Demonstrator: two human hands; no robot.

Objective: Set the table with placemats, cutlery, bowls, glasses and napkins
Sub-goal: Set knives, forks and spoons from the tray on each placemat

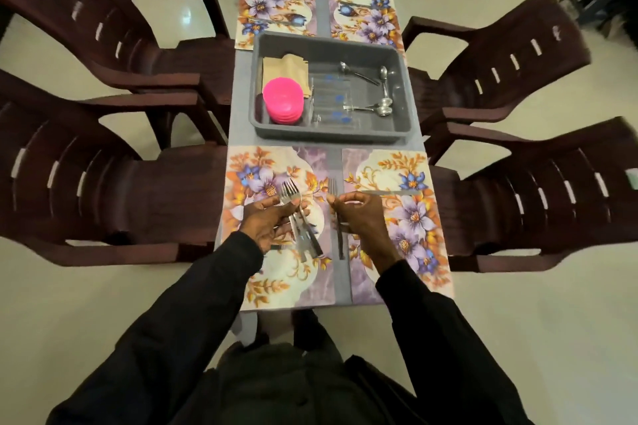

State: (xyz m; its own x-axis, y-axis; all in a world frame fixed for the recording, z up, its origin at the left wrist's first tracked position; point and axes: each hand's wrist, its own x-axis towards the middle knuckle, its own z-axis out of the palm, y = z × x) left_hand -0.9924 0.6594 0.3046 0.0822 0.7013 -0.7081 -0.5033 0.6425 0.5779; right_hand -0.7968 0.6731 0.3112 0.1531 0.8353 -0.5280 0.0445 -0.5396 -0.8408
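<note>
The left hand grips some stiff, probably slippery forks at their necks, and the right hand pinches a single fork.

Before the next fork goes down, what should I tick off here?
1. Right hand grip on single fork: ok.
2. Left hand grip on spare forks: ok.
3. Near right placemat lies flat: ok.
4. Knife already on it: ok.
5. Spoons and pink bowls waiting in grey tub: ok.
6. Number of spare forks: cannot tell.
</note>
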